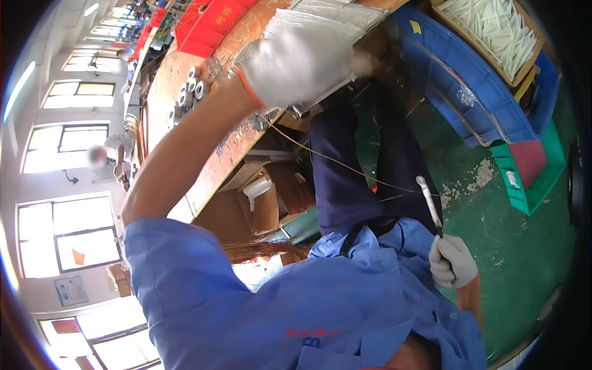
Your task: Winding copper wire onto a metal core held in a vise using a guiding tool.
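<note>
My left hand (296, 69), in a white knit glove, is over the edge of the wooden workbench (229, 145). Motion smears its fingers, so what they do is unclear. Just below that hand, a metal fitting (300, 111) sits at the bench edge. In my right hand (453, 262), also gloved, a silver wrench (430, 200) with a ring-shaped head and dark handle is gripped, its head pointing away over my lap. A thin copper-coloured wire (345, 161) stretches from the bench edge across my legs toward the wrench head.
Several metal rings (188, 92) and a red bin (213, 24) stand on the bench. White sheeting (327, 21) lies at its far end. Blue crates (456, 80), a carton of white strips (493, 31) and a green crate (524, 197) are at right. Another person (120, 148) works at far left.
</note>
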`<state>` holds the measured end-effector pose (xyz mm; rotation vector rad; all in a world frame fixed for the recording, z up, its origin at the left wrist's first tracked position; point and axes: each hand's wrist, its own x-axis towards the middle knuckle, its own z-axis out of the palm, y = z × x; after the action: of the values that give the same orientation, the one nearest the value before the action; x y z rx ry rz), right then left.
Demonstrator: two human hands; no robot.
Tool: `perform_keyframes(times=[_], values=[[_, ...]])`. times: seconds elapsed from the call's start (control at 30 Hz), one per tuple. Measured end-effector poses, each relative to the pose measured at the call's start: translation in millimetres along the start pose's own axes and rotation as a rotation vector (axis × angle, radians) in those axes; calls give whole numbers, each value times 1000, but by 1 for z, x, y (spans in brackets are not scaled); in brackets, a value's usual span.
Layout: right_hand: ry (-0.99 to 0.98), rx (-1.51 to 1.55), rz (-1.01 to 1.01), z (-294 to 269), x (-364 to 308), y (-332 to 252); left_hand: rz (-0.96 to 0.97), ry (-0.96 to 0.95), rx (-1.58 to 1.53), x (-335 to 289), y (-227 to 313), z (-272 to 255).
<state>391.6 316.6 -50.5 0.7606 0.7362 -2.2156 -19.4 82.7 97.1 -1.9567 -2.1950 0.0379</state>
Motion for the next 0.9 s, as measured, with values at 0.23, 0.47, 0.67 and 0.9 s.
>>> perform_keyframes(times=[0.23, 0.47, 0.67, 0.9], values=[[-546, -218, -149, 165, 122, -81, -1169, 681, -915, 8, -118, -1], [-400, 207, -281, 281, 196, -93, -1490, 821, -919, -77, -109, 43], [-629, 238, 104, 165, 110, -41, -506, 412, 166, -88, -64, -13], [-365, 61, 136, 24, 23, 7, 119, -330, 81, 15, 57, -16]])
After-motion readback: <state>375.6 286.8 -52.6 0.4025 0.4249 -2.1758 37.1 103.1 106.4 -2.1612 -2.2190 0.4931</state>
